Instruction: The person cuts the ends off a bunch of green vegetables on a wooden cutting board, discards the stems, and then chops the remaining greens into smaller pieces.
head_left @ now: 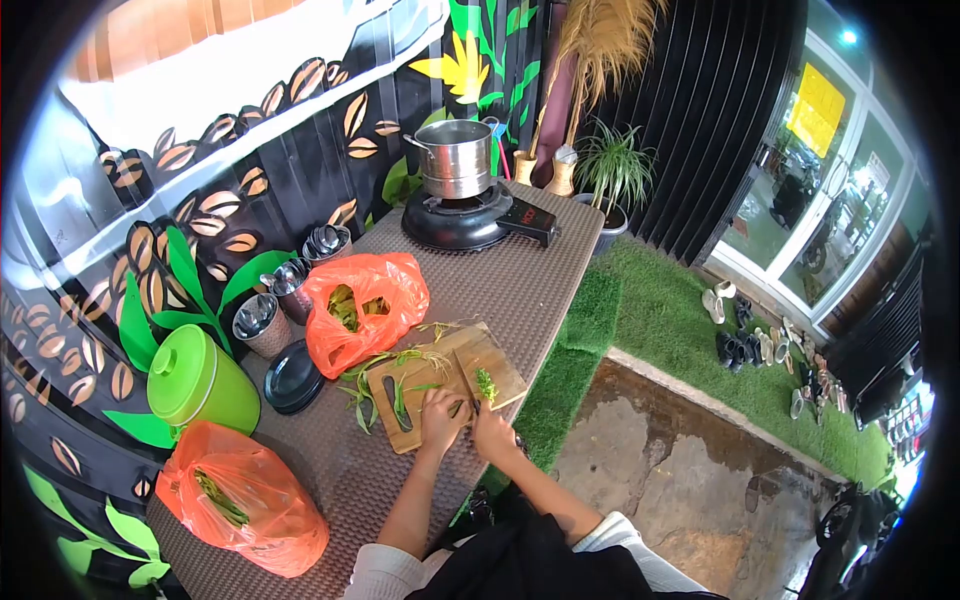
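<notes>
On the wooden cutting board [410,375] my left hand [440,420] presses down green stalks with its fingers bent together. My right hand [492,436] is wrapped round the handle of a knife [466,378], whose blade points away across the board. Chopped green pieces [486,385] lie to the right of the blade. Long leafy stalks [362,395] are spread over the board's left side and the table beside it. An open orange plastic bag [395,285] with greens in it stands just behind the board.
A metal pot [455,160] sits on a black portable stove [450,222] at the far end of the table [350,500]. To the left are cutlery cups [262,325], black plates [293,378], a green lidded container [205,385] and another orange bag [245,500].
</notes>
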Demonstrator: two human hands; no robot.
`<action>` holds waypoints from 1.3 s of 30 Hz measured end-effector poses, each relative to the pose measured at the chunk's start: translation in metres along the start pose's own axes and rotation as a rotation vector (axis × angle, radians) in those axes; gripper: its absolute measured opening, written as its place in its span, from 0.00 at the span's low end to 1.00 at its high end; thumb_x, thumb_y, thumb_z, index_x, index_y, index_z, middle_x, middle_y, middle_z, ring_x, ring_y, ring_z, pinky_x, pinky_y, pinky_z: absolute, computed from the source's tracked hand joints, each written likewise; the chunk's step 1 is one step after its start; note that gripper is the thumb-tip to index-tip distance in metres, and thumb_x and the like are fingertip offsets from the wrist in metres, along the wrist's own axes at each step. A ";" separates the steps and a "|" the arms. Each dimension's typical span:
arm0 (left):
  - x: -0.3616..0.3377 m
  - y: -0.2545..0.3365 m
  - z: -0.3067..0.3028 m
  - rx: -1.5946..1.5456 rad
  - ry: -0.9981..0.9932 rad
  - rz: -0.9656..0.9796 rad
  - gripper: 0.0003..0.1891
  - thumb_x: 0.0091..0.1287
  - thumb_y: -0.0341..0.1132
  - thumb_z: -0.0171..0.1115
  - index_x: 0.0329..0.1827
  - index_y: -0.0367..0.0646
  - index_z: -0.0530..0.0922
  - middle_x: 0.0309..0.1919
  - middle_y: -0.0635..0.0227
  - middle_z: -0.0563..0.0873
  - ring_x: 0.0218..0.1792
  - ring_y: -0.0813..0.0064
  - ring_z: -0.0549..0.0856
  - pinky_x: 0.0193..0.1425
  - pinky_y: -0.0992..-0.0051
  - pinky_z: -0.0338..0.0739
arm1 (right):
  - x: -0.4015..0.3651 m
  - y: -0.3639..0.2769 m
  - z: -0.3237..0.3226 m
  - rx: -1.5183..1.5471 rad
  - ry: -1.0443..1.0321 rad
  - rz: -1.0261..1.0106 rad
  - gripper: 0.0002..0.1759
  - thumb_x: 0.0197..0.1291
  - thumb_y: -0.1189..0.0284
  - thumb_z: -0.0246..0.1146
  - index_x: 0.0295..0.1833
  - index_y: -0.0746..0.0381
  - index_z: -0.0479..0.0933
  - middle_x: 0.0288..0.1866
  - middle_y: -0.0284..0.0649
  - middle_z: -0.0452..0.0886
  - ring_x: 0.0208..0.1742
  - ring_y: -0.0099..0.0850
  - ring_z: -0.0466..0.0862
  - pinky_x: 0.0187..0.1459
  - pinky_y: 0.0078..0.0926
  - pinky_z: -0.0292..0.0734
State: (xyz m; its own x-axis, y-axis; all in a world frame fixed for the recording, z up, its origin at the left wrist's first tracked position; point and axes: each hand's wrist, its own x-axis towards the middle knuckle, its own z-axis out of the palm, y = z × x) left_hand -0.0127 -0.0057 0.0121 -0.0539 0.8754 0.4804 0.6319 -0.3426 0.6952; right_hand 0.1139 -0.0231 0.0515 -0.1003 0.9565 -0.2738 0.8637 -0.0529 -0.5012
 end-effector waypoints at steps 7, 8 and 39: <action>0.001 0.002 -0.002 -0.005 0.004 -0.009 0.05 0.54 0.29 0.68 0.33 0.41 0.85 0.33 0.65 0.82 0.43 0.62 0.77 0.51 0.66 0.72 | -0.016 -0.004 -0.001 -0.001 0.013 -0.003 0.23 0.67 0.63 0.50 0.60 0.68 0.60 0.40 0.62 0.81 0.44 0.57 0.83 0.46 0.51 0.79; 0.001 0.000 0.001 -0.014 0.006 -0.005 0.05 0.54 0.30 0.68 0.32 0.41 0.85 0.33 0.65 0.82 0.43 0.63 0.77 0.52 0.67 0.71 | -0.022 -0.009 -0.002 -0.021 -0.017 0.041 0.24 0.67 0.63 0.50 0.60 0.68 0.59 0.40 0.62 0.81 0.44 0.57 0.83 0.46 0.51 0.79; -0.005 0.003 0.019 0.133 0.054 -0.008 0.06 0.55 0.34 0.68 0.34 0.47 0.82 0.28 0.74 0.84 0.40 0.69 0.78 0.49 0.68 0.68 | 0.010 0.020 -0.011 0.039 0.070 -0.065 0.18 0.67 0.64 0.51 0.52 0.68 0.62 0.35 0.63 0.81 0.39 0.61 0.82 0.41 0.55 0.78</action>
State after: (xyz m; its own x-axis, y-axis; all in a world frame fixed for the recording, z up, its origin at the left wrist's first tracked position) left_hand 0.0042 -0.0048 0.0020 -0.0988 0.8571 0.5055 0.7279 -0.2842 0.6241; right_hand 0.1360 -0.0117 0.0480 -0.1198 0.9759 -0.1822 0.8363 0.0003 -0.5483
